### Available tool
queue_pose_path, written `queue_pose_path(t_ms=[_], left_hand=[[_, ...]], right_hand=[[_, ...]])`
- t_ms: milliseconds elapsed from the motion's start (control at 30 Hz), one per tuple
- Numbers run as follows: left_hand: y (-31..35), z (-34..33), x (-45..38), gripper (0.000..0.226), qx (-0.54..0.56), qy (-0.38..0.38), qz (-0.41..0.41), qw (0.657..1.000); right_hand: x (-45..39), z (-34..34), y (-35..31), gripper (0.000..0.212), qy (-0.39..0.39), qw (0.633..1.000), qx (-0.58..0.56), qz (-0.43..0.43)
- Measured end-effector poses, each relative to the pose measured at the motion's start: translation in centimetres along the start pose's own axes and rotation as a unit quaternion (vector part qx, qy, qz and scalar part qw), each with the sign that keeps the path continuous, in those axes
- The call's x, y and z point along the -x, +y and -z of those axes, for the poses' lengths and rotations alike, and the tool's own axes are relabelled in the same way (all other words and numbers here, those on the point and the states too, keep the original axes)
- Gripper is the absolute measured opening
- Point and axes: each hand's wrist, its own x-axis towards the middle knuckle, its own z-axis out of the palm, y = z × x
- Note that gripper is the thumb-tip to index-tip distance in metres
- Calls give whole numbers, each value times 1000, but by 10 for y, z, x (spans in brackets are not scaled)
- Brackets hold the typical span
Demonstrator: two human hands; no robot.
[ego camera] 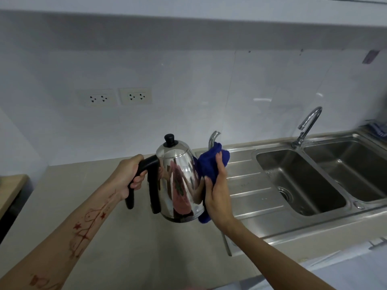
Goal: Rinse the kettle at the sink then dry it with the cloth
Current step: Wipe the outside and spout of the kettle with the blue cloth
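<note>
While the left hand (pixel 127 176) grips the black handle, holding the kettle (pixel 178 185) above the counter (pixel 104 237) left of the sink (pixel 303 178), the right hand (pixel 217 195) presses the blue cloth (pixel 211 164) against its spout side. Wet steel looks slippery; a hard push could twist the kettle loose. The lid (pixel 170 141) seems seated, though I can't confirm.

A single wide-angle view from head height looks forward and down across the surface (pixel 146 237) toward the tiled wall (pixel 188 80), close enough that both forearms reach in from the bottom edge; the sink (pixel 297 176) sits right of centre, lines bowing toward the edges
</note>
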Motion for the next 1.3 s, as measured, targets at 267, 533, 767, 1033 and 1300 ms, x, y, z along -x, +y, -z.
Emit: queue_pose_path(t_ms=[267, 533, 767, 1033, 1300], left_hand=[[-8, 1, -2, 47, 30, -4, 20, 999], [-9, -3, -2, 52, 41, -20, 42, 998], [-12, -4, -4, 44, 13, 2, 27, 1000], [-17, 1, -7, 47, 21, -4, 40, 999], [-15, 0, -8, 46, 20, -13, 45, 999]], right_hand=[[-13, 5, -7, 64, 57, 997, 8, -48], [-42, 1, -14, 53, -10, 999, 45, -14], [-13, -8, 4, 60, 33, 986, 160, 38], [-26, 17, 21, 78, -95, 925, 303, 209], [-16, 13, 24, 71, -86, 949, 254, 166]])
